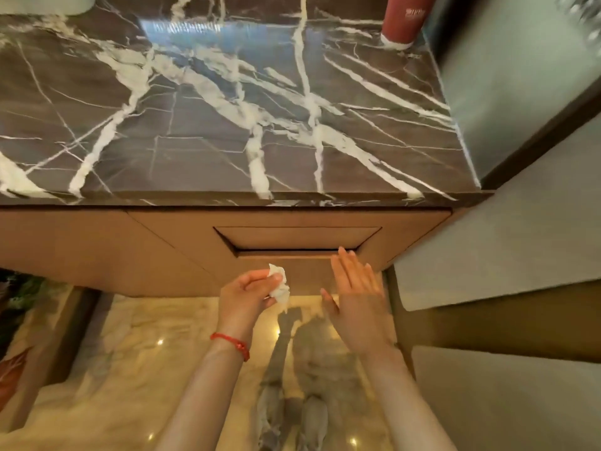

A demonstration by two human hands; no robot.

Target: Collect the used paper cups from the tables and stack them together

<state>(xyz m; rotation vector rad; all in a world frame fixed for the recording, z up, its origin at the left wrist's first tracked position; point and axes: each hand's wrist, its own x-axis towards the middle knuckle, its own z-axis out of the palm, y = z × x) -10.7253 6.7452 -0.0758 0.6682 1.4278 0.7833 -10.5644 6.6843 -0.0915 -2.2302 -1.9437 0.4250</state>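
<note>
Left hand (247, 292) pinches crumpled white tissue (280, 286) in curled fingers. Right hand (356, 299) flat, fingers straight, holding nothing, fingertips at recessed flap (297, 237) in wooden front panel. Beyond hands, dark veined marble table (227, 125), near edge overhanging panel. Red paper cup (405, 17) upside down at far right corner, well apart from hands. Glossy floor (130, 369) below.
</note>
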